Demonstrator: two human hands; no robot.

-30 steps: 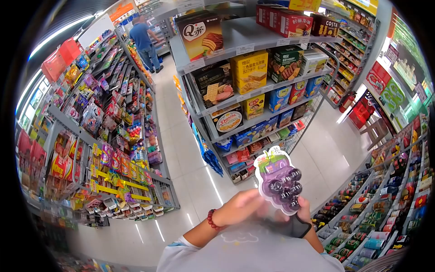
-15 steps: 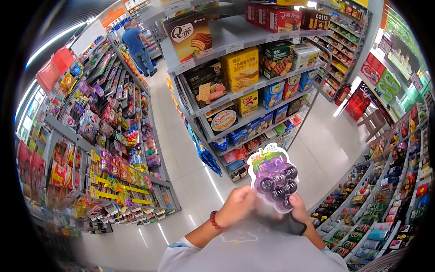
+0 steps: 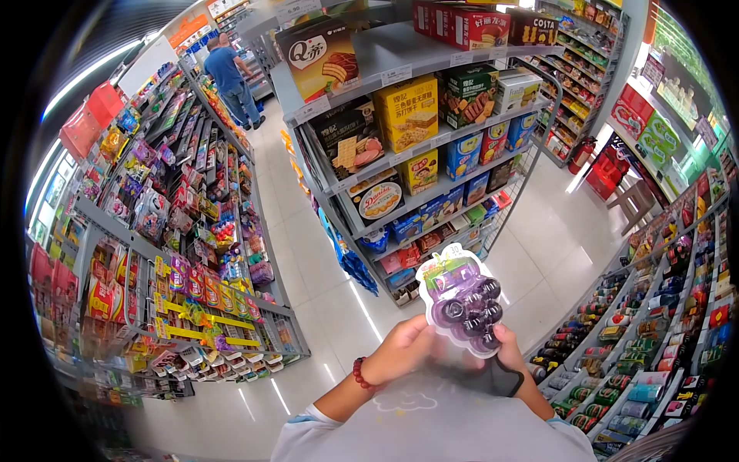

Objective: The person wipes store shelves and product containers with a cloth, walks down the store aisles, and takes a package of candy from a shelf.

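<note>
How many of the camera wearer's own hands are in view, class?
2: the left hand at the left edge of the grape-shaped pack, the right hand at its lower right; some fingers are hidden.

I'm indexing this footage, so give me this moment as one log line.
grape-shaped pack: held before snack shelf | left hand: at its left edge | right hand: at its lower right edge
</note>
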